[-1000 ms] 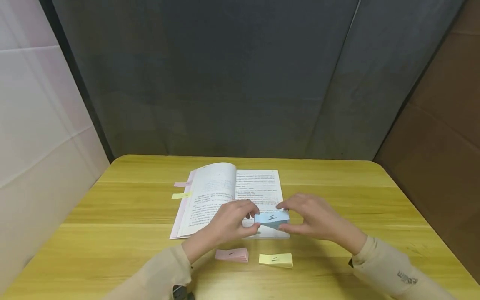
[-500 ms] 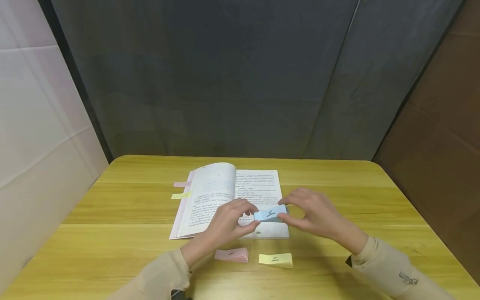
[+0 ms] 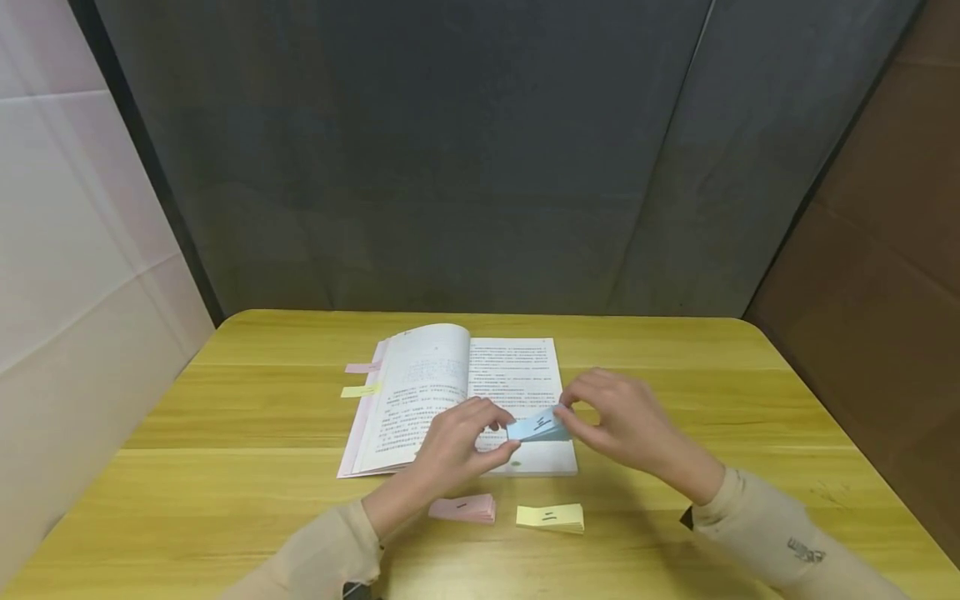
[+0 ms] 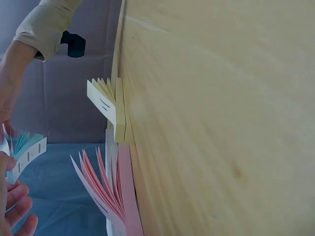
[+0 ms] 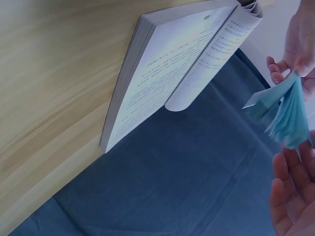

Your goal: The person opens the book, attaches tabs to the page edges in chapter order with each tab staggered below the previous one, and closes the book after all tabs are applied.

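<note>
A light blue pad of sticky notes [image 3: 534, 425] with dark strokes on its top sheet hangs over the right page of an open book [image 3: 517, 367]. My left hand [image 3: 459, 437] pinches the pad's left end between thumb and fingers. At the other end, thumb and index finger of my right hand [image 3: 626, 421] pinch the raised right corner. Seen from the right wrist, the blue sheets [image 5: 290, 115] fan apart, bound at the left hand's [image 5: 302, 54] end.
A pink sticky note pad [image 3: 459, 508] and a yellow one [image 3: 549, 518] lie on the wooden table [image 3: 225, 492] before the book. Pink [image 3: 362, 367] and yellow tabs [image 3: 357, 391] stick out from the book's left edge. A dark curtain [image 3: 465, 167] hangs behind the table.
My right hand has risen slightly, its thumb and index finger closing on the pad's right corner. The pad's right end has tilted upward, while my left hand stays nearly still.
</note>
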`<state>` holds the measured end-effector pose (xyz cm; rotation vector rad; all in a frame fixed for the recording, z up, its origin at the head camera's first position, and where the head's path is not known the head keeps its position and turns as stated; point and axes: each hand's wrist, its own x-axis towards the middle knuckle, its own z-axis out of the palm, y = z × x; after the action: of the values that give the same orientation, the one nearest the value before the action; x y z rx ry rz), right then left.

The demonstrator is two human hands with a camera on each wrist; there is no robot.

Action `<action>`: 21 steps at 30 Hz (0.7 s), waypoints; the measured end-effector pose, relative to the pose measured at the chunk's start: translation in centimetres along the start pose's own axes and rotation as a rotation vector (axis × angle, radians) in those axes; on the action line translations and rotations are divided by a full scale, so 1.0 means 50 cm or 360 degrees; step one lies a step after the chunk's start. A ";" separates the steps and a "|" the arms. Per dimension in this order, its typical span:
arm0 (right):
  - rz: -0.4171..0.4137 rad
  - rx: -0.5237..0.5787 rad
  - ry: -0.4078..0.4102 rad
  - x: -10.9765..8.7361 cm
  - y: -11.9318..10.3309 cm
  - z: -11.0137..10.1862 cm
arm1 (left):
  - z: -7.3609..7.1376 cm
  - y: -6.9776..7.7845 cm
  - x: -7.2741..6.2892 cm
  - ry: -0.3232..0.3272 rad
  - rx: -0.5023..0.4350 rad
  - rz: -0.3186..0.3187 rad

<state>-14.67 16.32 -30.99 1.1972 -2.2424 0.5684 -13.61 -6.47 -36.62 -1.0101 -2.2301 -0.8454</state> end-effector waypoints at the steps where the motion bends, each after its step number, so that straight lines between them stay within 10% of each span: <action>1: 0.0010 -0.0002 -0.0009 0.000 -0.001 0.001 | 0.001 0.000 -0.001 0.0002 0.0002 0.0003; 21: -0.0147 -0.0056 0.0040 0.010 -0.024 0.002 | 0.010 -0.005 -0.009 -0.0038 0.0042 -0.0016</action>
<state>-13.90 15.35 -30.61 1.2618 -2.1550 0.5032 -13.66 -6.43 -37.35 -1.0024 -2.2626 -0.8100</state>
